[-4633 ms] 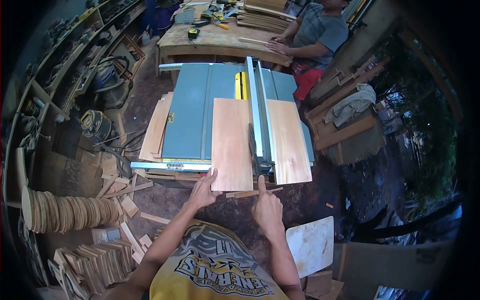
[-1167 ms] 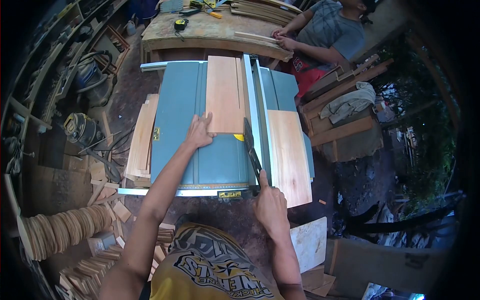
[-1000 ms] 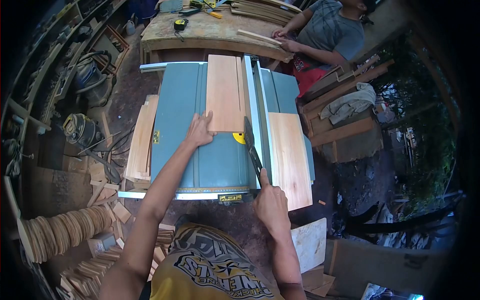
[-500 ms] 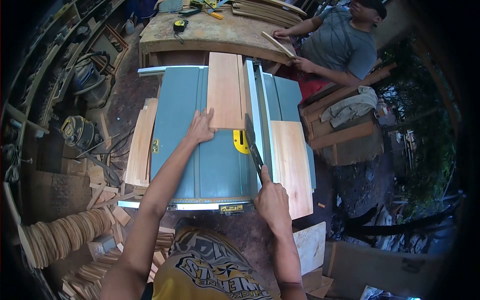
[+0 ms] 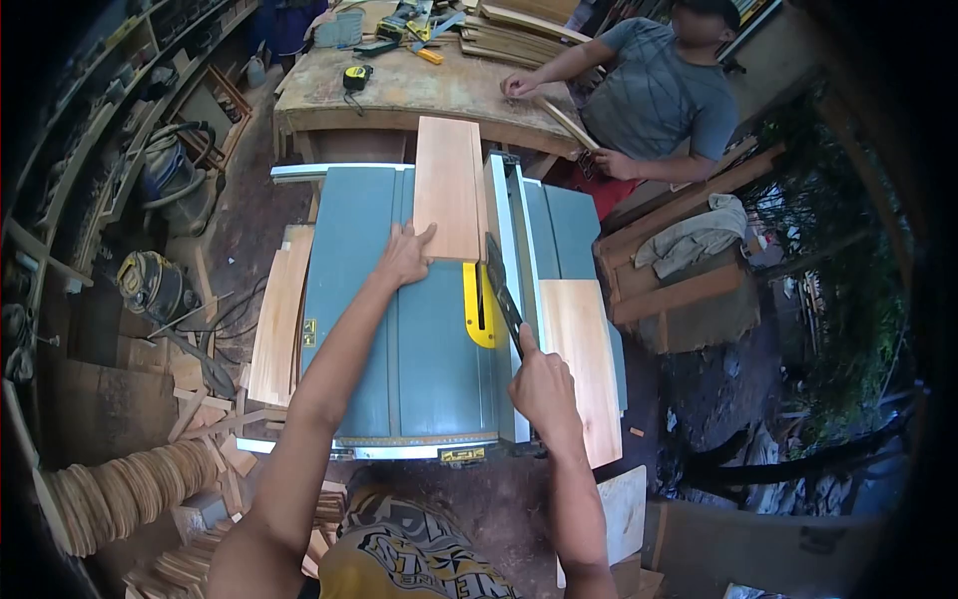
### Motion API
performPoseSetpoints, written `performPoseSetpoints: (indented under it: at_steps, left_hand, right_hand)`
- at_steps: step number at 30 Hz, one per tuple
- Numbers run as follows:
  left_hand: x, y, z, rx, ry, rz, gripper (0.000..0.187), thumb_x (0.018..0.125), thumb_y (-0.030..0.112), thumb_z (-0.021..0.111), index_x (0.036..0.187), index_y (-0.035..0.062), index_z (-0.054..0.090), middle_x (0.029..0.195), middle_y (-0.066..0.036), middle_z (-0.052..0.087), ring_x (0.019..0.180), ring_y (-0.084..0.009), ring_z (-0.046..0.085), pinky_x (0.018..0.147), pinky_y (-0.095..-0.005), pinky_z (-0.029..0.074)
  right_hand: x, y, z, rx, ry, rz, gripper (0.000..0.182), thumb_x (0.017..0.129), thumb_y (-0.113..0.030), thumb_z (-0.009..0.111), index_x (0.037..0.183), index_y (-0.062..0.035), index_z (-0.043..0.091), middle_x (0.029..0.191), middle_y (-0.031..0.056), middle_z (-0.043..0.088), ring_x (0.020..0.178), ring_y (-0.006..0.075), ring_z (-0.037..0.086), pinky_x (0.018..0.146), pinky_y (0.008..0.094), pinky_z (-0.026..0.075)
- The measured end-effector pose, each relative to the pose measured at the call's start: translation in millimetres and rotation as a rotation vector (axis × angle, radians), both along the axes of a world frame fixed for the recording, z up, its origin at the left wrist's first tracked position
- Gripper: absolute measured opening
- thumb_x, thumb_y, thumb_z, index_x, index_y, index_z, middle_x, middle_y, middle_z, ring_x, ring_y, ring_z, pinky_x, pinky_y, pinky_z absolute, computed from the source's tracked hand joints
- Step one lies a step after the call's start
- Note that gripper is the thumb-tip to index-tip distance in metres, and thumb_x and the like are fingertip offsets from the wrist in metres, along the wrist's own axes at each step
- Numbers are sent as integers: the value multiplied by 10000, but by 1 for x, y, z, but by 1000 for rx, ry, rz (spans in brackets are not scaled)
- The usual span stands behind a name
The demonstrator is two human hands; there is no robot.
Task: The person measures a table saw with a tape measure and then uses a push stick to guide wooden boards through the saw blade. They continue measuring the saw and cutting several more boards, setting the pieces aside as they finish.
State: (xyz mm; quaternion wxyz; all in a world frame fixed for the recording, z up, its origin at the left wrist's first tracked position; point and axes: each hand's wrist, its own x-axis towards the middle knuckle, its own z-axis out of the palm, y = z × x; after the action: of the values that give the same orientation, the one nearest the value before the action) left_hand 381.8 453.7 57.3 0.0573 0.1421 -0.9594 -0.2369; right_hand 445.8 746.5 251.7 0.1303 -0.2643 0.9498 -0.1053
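A light wooden board (image 5: 445, 190) lies flat on the blue-grey table of a table saw (image 5: 354, 339), beside the metal fence (image 5: 514, 260). A narrow strip shows along its right edge. My left hand (image 5: 405, 256) rests at the board's near left corner, fingers spread against its side and thumb at the near end. In my right hand (image 5: 545, 387) is a black push stick (image 5: 507, 298), index finger stretched along it. Its far tip reaches the board's near right corner, next to the fence. Nearer me, the yellow throat plate (image 5: 472, 314) with its dark slot is uncovered.
Another board (image 5: 584, 369) lies right of the fence, and more boards (image 5: 279, 319) at the left. Beyond the saw is a workbench (image 5: 429, 90) with a tape measure (image 5: 356, 77). A person (image 5: 659, 100) there holds a wooden strip (image 5: 567, 122). Shop vacuums (image 5: 155, 285) stand left.
The board has slid away from me along the fence, with my left hand and the push stick following. More of the throat plate shows. The other person's hand has shifted on the bench.
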Motion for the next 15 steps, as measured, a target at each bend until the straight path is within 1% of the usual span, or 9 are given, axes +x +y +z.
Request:
performPoseSetpoints:
  at_steps: [2, 4, 7, 9, 11, 13, 14, 15]
  left_hand:
    - [-3, -2, -1, -9, -1, -14, 772, 812, 213, 733, 1502, 97, 408, 1436, -338, 421, 1260, -474, 415, 1107, -477, 368]
    - [-3, -9, 3, -25, 11, -31, 755, 825, 211, 717, 1502, 95, 404, 1411, -335, 441, 1254, -470, 421, 1098, -481, 373]
    - [6, -11, 1, -76, 52, -42, 731, 831, 195, 708, 1494, 108, 414, 1346, -317, 489, 1150, -454, 463, 1042, -494, 408]
    - [15, -11, -11, -121, 69, -37, 723, 842, 198, 697, 1496, 103, 405, 1338, -309, 497, 1132, -453, 475, 1022, -499, 419]
    - [21, -16, -8, -130, 73, -36, 714, 846, 187, 690, 1495, 97, 404, 1335, -300, 501, 1118, -450, 483, 1004, -501, 428]
    - [33, -20, 2, -93, 60, -35, 705, 846, 163, 687, 1490, 89, 409, 1337, -289, 503, 1109, -445, 489, 990, -500, 433]
    - [44, -26, -1, -95, 74, -45, 712, 837, 154, 692, 1487, 84, 410, 1343, -284, 497, 1130, -440, 479, 1000, -501, 425]
    - [65, -31, -7, -86, 80, -60, 719, 828, 146, 696, 1485, 80, 412, 1348, -279, 492, 1152, -435, 469, 1010, -502, 418]
  right_hand:
    - [-17, -10, -4, -72, 30, -16, 555, 766, 44, 494, 1316, 35, 566, 800, 362, 635, 798, 509, 646, 780, 567, 514]
    - [-45, -26, -10, -94, 63, 12, 545, 762, 39, 496, 1301, 22, 573, 831, 358, 640, 835, 504, 645, 799, 563, 512]
    - [-114, -62, -29, -86, 125, 66, 509, 752, 20, 500, 1250, 6, 604, 889, 341, 652, 906, 491, 643, 847, 551, 504]
    - [-154, -96, -16, -143, 71, 60, 450, 748, -11, 521, 1180, -8, 651, 945, 332, 655, 957, 474, 649, 889, 533, 500]
    - [-208, -126, -21, -107, -4, 53, 443, 748, -40, 541, 1169, -27, 677, 969, 322, 668, 949, 449, 671, 879, 511, 518]
    - [-220, -139, -9, -140, 163, 94, 468, 749, -56, 554, 1202, -36, 670, 973, 311, 680, 927, 420, 691, 845, 495, 537]
    - [-212, -146, 7, -157, 247, 113, 482, 750, -63, 560, 1219, -40, 667, 975, 306, 686, 917, 406, 701, 828, 486, 547]
    - [-205, -145, 24, -178, 152, 50, 378, 768, -58, 559, 1123, -21, 684, 1043, 293, 681, 1031, 444, 650, 934, 492, 509]
